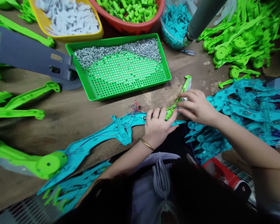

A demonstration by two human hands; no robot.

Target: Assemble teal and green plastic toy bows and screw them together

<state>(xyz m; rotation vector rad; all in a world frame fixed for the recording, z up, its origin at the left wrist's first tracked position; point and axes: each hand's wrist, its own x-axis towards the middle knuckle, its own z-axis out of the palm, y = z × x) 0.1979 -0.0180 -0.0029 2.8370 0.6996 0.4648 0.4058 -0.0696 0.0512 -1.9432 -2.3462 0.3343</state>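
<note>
A long turquoise plastic shell (pixel 95 141) lies along the table's front edge, with thin red and blue wires (pixel 134 109) over its middle. My left hand (pixel 159 126) presses down on its right end, fingers closed flat over it. My right hand (pixel 196 105) pinches a slim green plastic piece (pixel 184 88) that rests against that same end. A green wheel-shaped part (pixel 50 163) sits at the shell's left end.
A green perforated tray (pixel 130 84) holds several small metal screws. Behind it stand a yellow tub (pixel 67 18) of white parts, a red bowl (pixel 130 14) of green parts and a bag of turquoise bits (pixel 175 23). Piles of turquoise (pixel 247 109) and green (pixel 242 34) shells lie right.
</note>
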